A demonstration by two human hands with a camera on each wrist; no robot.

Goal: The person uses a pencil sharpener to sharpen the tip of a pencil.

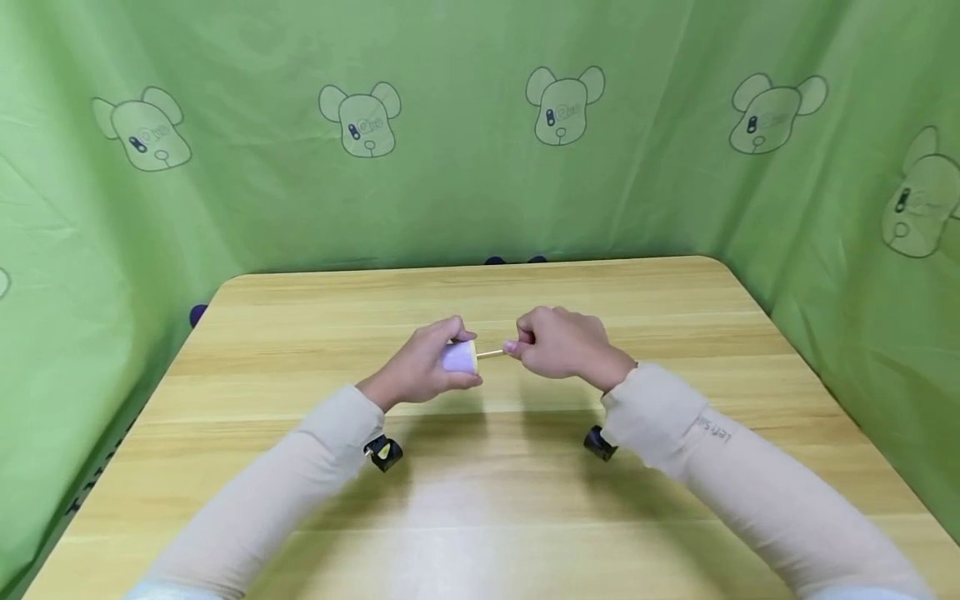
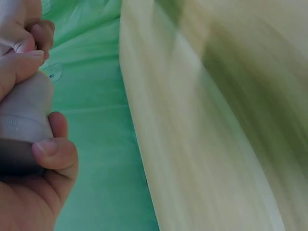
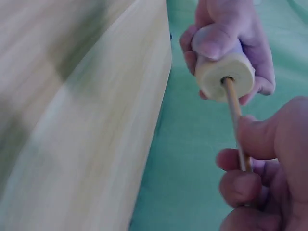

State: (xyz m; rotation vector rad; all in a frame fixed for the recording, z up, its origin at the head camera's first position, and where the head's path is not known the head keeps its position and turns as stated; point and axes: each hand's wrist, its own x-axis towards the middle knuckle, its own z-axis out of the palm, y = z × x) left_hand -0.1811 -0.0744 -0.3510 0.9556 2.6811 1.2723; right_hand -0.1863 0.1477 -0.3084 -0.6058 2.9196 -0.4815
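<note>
Over the middle of the table, my left hand grips a pale purple pencil sharpener, fingers and thumb wrapped round its body. Its cream end with a round hole faces my right hand. A thin wooden pencil sits with one end in that hole. My right thumb and fingers pinch the pencil a short way from the sharpener; its far end is hidden in the hand. In the left wrist view the sharpener shows a dark band at its base.
The light wood table lies below both hands, its back edge near a green curtain with bear-head prints. Black wrist-camera mounts hang under the left cuff and the right cuff.
</note>
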